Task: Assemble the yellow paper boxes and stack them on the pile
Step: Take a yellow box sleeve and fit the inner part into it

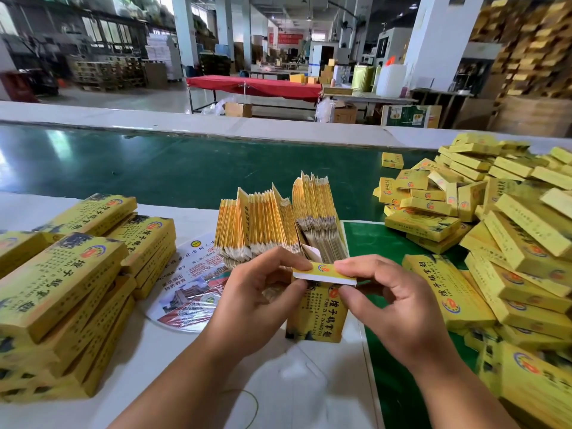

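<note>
A yellow paper box (318, 314) with black characters stands upright between my hands at the centre. My left hand (263, 286) pinches the left end of its top flap. My right hand (380, 289) pinches the right end of the same flap, which lies folded over with its white edge showing. Just behind the box stands a fanned bundle of flat yellow box blanks (278, 224). A big loose pile of assembled yellow boxes (495, 230) fills the right side.
Neat stacks of yellow boxes (74, 283) sit at the left on the white table (309, 391). A round printed fan (188, 289) lies under my left hand. A green conveyor belt (154, 168) runs across behind. A thin wire loop (244, 407) lies near the table's front.
</note>
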`<control>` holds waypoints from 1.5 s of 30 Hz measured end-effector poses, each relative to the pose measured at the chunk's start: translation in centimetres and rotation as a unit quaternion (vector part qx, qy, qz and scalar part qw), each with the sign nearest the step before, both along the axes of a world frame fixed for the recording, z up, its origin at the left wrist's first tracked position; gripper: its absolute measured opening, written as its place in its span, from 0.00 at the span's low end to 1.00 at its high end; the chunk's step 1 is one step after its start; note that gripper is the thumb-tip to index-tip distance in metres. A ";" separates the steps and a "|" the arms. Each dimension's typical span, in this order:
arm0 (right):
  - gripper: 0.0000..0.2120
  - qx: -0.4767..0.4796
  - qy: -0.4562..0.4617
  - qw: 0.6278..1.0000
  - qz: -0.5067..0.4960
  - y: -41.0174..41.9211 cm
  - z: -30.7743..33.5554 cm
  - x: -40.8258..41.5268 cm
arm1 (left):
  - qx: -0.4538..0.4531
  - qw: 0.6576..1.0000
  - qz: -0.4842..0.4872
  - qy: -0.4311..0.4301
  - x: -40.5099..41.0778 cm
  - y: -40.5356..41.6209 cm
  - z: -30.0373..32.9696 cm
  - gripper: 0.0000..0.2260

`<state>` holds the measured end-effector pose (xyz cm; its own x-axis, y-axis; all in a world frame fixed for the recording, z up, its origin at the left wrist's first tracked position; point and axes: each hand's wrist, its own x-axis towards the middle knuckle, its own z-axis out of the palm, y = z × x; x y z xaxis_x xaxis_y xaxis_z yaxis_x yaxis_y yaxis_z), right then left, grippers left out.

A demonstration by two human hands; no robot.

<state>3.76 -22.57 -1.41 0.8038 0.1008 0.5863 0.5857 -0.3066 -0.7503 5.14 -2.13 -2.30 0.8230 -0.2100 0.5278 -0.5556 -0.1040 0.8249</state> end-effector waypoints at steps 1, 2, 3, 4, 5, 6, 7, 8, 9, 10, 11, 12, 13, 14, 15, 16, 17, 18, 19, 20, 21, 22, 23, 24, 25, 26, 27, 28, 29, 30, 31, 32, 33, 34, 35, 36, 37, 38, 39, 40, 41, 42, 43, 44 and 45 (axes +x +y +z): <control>0.08 0.004 -0.002 1.000 0.004 0.0 0.1 -0.1 | -0.009 1.000 -0.001 0.000 -0.1 0.0 0.0 0.05; 0.08 0.007 -0.003 1.000 0.005 0.2 0.2 -0.2 | -0.015 1.000 0.002 0.003 -0.2 -0.1 0.1 0.07; 0.08 0.007 -0.004 1.000 0.003 0.3 0.2 -0.3 | -0.019 1.000 0.007 0.007 -0.2 -0.2 0.0 0.08; 0.08 0.007 -0.001 1.000 -0.003 0.3 0.3 -0.4 | -0.019 1.000 0.012 0.010 -0.2 -0.2 0.0 0.08; 0.07 0.005 0.004 1.000 -0.008 0.4 0.3 -0.4 | -0.016 1.000 0.015 0.013 -0.1 -0.2 0.0 0.07; 0.06 0.005 0.012 1.000 -0.011 0.4 0.3 -0.4 | -0.011 1.000 0.017 0.017 -0.1 -0.2 0.0 0.07; 0.06 0.005 0.018 1.000 -0.012 0.4 0.3 -0.3 | -0.007 1.000 0.016 0.020 -0.1 -0.2 0.1 0.06; 0.06 0.006 0.023 1.000 -0.014 0.4 0.3 -0.3 | -0.003 1.000 0.014 0.022 -0.1 -0.2 0.1 0.06; 0.06 0.005 0.025 1.000 -0.016 0.4 0.3 -0.3 | 0.000 1.000 0.015 0.023 -0.1 -0.2 0.1 0.06; 0.07 0.003 0.026 0.999 -0.019 0.5 0.3 -0.3 | 0.004 1.000 0.020 0.023 -0.1 -0.2 0.2 0.06; 0.06 0.000 0.022 0.999 -0.024 0.5 0.3 -0.3 | 0.007 0.999 0.027 0.024 -0.1 -0.3 0.2 0.06; 0.06 -0.005 0.014 0.999 -0.030 0.7 0.3 -0.3 | 0.009 0.999 0.036 0.023 -0.2 -0.4 0.3 0.06; 0.05 -0.011 0.003 0.999 -0.039 0.8 0.3 -0.4 | 0.010 0.998 0.052 0.017 -0.3 -0.6 0.3 0.07; 0.05 -0.011 -0.009 0.999 -0.049 1.0 0.2 -0.5 | 0.013 0.997 0.076 0.006 -0.5 -0.9 0.3 0.09; 0.05 -0.002 -0.019 0.998 -0.060 1.3 0.1 -0.7 | 0.020 0.994 0.103 -0.007 -0.8 -1.1 0.3 0.11; 0.05 0.015 -0.026 0.997 -0.070 1.5 0.1 -0.9 | 0.031 0.991 0.129 -0.018 -1.2 -1.5 0.4 0.14; 0.05 0.036 -0.033 0.996 -0.080 1.8 0.0 -1.1 | 0.051 0.988 0.147 -0.024 -1.7 -1.9 0.4 0.18; 0.04 0.054 -0.040 0.994 -0.087 2.1 0.0 -1.3 | 0.081 0.984 0.159 -0.029 -2.1 -2.3 0.3 0.23; 0.03 0.068 -0.047 0.992 -0.093 2.4 -0.1 -1.5 | 0.118 0.978 0.167 -0.036 -2.5 -2.7 0.2 0.28; 0.02 0.081 -0.050 0.991 -0.096 2.7 -0.1 -1.6 | 0.153 0.972 0.175 -0.044 -2.9 -3.0 0.1 0.32; 0.03 0.094 -0.047 0.990 -0.095 2.9 -0.2 -1.7 | 0.180 0.965 0.182 -0.050 -3.1 -3.3 0.0 0.34; 0.03 0.105 -0.038 0.990 -0.089 3.1 -0.1 -1.8 | 0.199 0.960 0.190 -0.055 -3.2 -3.4 0.0 0.35; 0.03 0.111 -0.025 0.990 -0.081 3.2 0.0 -1.8 | 0.214 0.954 0.199 -0.062 -3.2 -3.4 -0.1 0.34; 0.04 0.115 -0.009 0.991 -0.073 3.3 0.2 -1.8 | 0.227 0.949 0.208 -0.070 -3.1 -3.4 0.0 0.34; 0.04 0.114 0.000 0.991 -0.066 3.3 0.3 -1.8 | 0.239 0.944 0.214 -0.075 -3.1 -3.3 0.0 0.33; 0.03 0.109 0.003 0.992 -0.066 3.2 0.4 -1.8 | 0.248 0.941 0.217 -0.078 -3.0 -3.2 0.1 0.33; 0.04 0.105 -0.001 0.992 -0.071 3.1 0.4 -1.8 | 0.254 0.939 0.219 -0.081 -3.0 -3.1 0.1 0.33; 0.05 0.104 -0.002 0.992 -0.078 2.9 0.5 -1.8 | 0.259 0.937 0.220 -0.086 -3.0 -3.1 0.2 0.33; 0.06 0.109 -0.002 0.991 -0.081 2.8 0.4 -1.8 | 0.264 0.935 0.220 -0.090 -3.0 -3.1 0.3 0.33; 0.06 0.120 0.003 0.989 -0.082 2.7 0.5 -1.7 | 0.270 0.933 0.220 -0.093 -3.1 -3.1 0.4 0.33; 0.07 0.132 0.010 0.988 -0.080 2.6 0.5 -1.6 | 0.276 0.931 0.219 -0.094 -3.2 -3.1 0.5 0.33; 0.08 0.143 0.018 0.986 -0.078 2.5 0.5 -1.6 | 0.282 0.930 0.217 -0.094 -3.2 -3.1 0.6 0.34; 0.09 0.150 0.025 0.986 -0.074 2.4 0.5 -1.5 | 0.288 0.928 0.217 -0.093 -3.2 -3.1 0.6 0.34; 0.08 0.152 0.030 0.986 -0.068 2.3 0.5 -1.4 | 0.295 0.926 0.218 -0.091 -3.3 -3.1 0.6 0.34; 0.08 0.148 0.033 0.987 -0.061 2.3 0.5 -1.4 | 0.302 0.924 0.218 -0.090 -3.3 -3.0 0.6 0.35; 0.08 0.141 0.034 0.988 -0.057 2.3 0.5 -1.4 | 0.307 0.922 0.219 -0.088 -3.3 -3.0 0.5 0.35; 0.07 0.133 0.033 0.989 -0.056 2.3 0.5 -1.4 | 0.312 0.920 0.220 -0.086 -3.2 -3.0 0.6 0.34; 0.07 0.124 0.030 0.990 -0.056 2.2 0.5 -1.5 | 0.317 0.919 0.220 -0.084 -3.2 -3.0 0.6 0.34; 0.07 0.110 0.028 0.992 -0.055 2.2 0.5 -1.5 | 0.323 0.917 0.221 -0.083 -3.2 -3.0 0.5 0.34; 0.07 0.093 0.027 0.994 -0.055 2.1 0.6 -1.5 | 0.330 0.914 0.222 -0.083 -3.1 -3.0 0.5 0.34; 0.08 0.073 0.024 0.995 -0.057 1.9 0.6 -1.5 | 0.337 0.911 0.222 -0.082 -3.1 -3.0 0.4 0.34; 0.08 0.049 0.017 0.997 -0.062 1.8 0.6 -1.5 | 0.342 0.910 0.221 -0.080 -3.0 -3.0 0.3 0.34; 0.08 0.020 -0.001 0.997 -0.070 1.7 0.7 -1.5 | 0.345 0.909 0.221 -0.076 -3.0 -3.0 0.2 0.34; 0.07 -0.013 -0.026 0.997 -0.076 1.8 0.8 -1.6 | 0.343 0.910 0.221 -0.072 -2.9 -3.0 0.1 0.34; 0.05 -0.050 -0.055 0.994 -0.085 1.9 0.9 -1.7 | 0.338 0.912 0.224 -0.067 -2.9 -2.9 0.0 0.34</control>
<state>2.08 -20.68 -0.48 0.7461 0.0312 0.6651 0.5955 -0.4782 -0.6456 2.28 -4.99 -2.30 0.8436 -0.1846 0.5042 -0.4243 -0.8047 0.4152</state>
